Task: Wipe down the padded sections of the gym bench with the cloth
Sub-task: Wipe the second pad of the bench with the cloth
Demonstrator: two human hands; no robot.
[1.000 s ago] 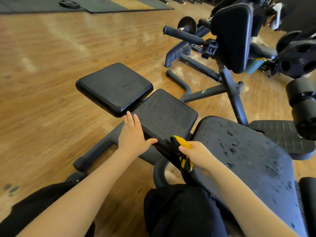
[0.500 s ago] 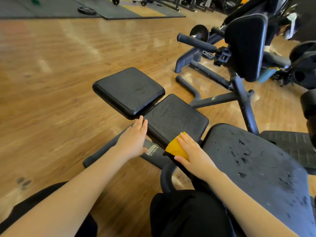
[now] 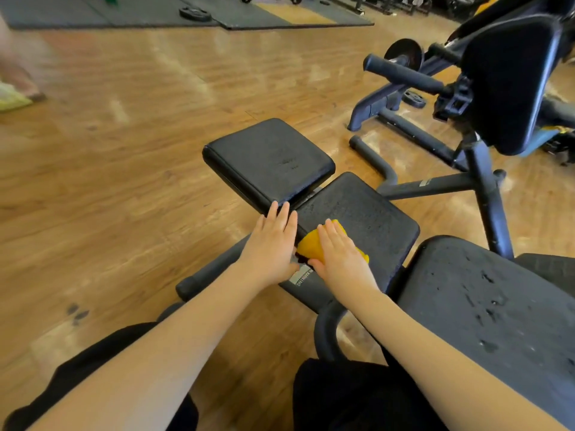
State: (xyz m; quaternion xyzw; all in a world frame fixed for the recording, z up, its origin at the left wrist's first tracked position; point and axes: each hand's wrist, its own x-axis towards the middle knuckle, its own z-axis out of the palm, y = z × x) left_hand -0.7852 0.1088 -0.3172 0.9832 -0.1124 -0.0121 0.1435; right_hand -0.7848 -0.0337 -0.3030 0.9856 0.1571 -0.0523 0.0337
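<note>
Wooden gym floor (image 3: 124,181) across most of the frame, dark rubber mats (image 3: 93,10) along the top edge with a weight plate (image 3: 195,14) lying on them. More black equipment at upper right: a tilted pad (image 3: 510,85) on a steel frame, with a foam-covered handle (image 3: 404,74) jutting left.

Centre of frame: gym bench, padded in three sections running from mid-frame down to lower right. Far pad (image 3: 269,160) smooth and square; middle pad (image 3: 357,225) just below and right of it; large near pad (image 3: 485,312) at lower right, pitted and worn, apparently untouched for now.

Yellow cloth (image 3: 311,245) bunched on the lower left corner of the middle pad, pinned under the right hand (image 3: 337,258). Fingers straight and together, palm down, pressing rather than gripping — probably to spread pressure over the fabric for a sweeping stroke. Left hand (image 3: 273,244) flat beside it, fingers extended and released, tips touching the near edge of the far pad beside the gap between sections; likely there to brace the body or steady the bench, holding nothing.

White warning label (image 3: 301,276) on the frame just below both hands. Dark-clothed knees at bottom, suggesting a crouch or kneel close to the bench for reach.

Judged stage: middle pad being wiped, starting from its corner.
</note>
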